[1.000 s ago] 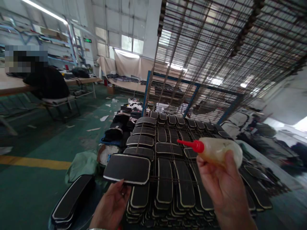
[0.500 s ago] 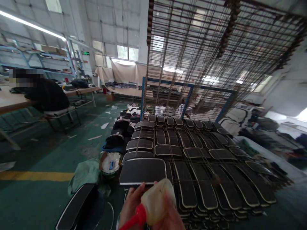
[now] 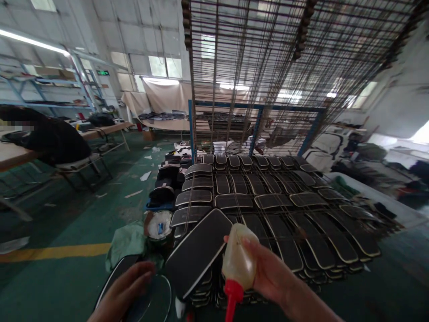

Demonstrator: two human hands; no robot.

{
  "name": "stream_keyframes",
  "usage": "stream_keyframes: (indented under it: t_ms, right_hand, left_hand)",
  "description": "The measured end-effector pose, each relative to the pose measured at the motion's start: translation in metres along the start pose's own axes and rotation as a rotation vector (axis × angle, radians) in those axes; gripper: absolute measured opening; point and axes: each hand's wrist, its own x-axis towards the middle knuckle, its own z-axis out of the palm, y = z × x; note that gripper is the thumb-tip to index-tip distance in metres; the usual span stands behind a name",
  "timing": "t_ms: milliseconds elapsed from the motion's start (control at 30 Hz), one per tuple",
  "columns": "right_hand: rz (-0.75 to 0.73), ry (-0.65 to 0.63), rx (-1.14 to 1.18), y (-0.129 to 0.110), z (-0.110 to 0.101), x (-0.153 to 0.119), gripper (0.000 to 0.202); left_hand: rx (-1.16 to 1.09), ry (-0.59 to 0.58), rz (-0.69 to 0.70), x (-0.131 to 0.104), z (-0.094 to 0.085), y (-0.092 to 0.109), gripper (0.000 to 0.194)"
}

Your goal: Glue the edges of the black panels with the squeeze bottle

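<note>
My right hand (image 3: 270, 270) is wrapped around a yellowish squeeze bottle (image 3: 240, 257), tilted so that its red nozzle points down toward me. Right behind the bottle is a black panel (image 3: 199, 252) with pale edging, slanted over the stacked panels. Its right end lies by my right fingertips; whether they also grip it I cannot tell. Over to the lower left, my left hand (image 3: 132, 284) has its fingers stretched out, with nothing visible in them. Below that hand lies another dark panel (image 3: 117, 270), partly covered by it, beside a thin clear curved rim (image 3: 170, 290).
Rows of black edged panels (image 3: 234, 201) lie on wire racks, with more wire racks (image 3: 284, 58) tilted up above. A round tub (image 3: 159, 226) with a blue object and a green cloth (image 3: 125, 241) stand left. A person (image 3: 53, 134) sits at a table.
My left hand has let go of the black panel and moved left and down. The panel has turned to a slant. My right hand and the bottle have shifted right and up.
</note>
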Motion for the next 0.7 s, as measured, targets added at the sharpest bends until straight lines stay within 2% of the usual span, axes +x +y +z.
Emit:
stream_keyframes:
  t_ms: [33,67,133,167,200,267,333,400,467,533,600,700]
  right_hand:
    - [0.025,-0.003,-0.02,-0.003,0.003,0.003,0.049]
    - [0.054,-0.007,-0.043,-0.004,0.006,0.007,0.05]
    - [0.103,-0.019,-0.085,-0.003,0.014,0.017,0.054]
    - [0.122,-0.03,-0.101,-0.001,0.017,0.021,0.055]
    - [0.133,-0.044,-0.115,0.001,0.02,0.024,0.057]
    - [0.123,-0.072,-0.134,0.002,0.025,0.027,0.056]
    - [0.077,-0.074,-0.15,-0.002,0.027,0.025,0.054]
    - [-0.018,-0.051,-0.169,-0.014,0.029,0.017,0.051]
    - [-0.176,-0.008,-0.208,-0.032,0.032,0.008,0.049]
    - [-0.394,0.056,-0.266,-0.051,0.038,0.002,0.047]
    - [-0.58,0.118,-0.344,-0.066,0.044,0.0,0.045]
    - [-0.695,0.143,-0.448,-0.076,0.051,0.003,0.043]
  left_hand:
    - [-0.003,-0.026,0.019,0.004,0.002,0.015,0.026]
    - [-0.019,-0.109,-0.002,0.007,0.007,0.031,0.033]
    - [-0.023,-0.362,-0.092,0.01,0.026,0.062,0.039]
    - [-0.057,-0.441,-0.145,0.01,0.036,0.074,0.038]
    - [-0.086,-0.511,-0.196,0.01,0.045,0.083,0.039]
    - [-0.146,-0.573,-0.253,0.01,0.055,0.092,0.04]
    - [-0.168,-0.576,-0.254,0.008,0.054,0.094,0.04]
    - [-0.164,-0.562,-0.224,0.004,0.045,0.092,0.038]
    - [-0.168,-0.552,-0.221,-0.002,0.034,0.09,0.044]
    - [-0.173,-0.565,-0.259,-0.008,0.026,0.088,0.051]
    - [-0.168,-0.576,-0.281,-0.012,0.021,0.083,0.05]
    - [-0.185,-0.547,-0.254,-0.016,0.019,0.07,0.045]
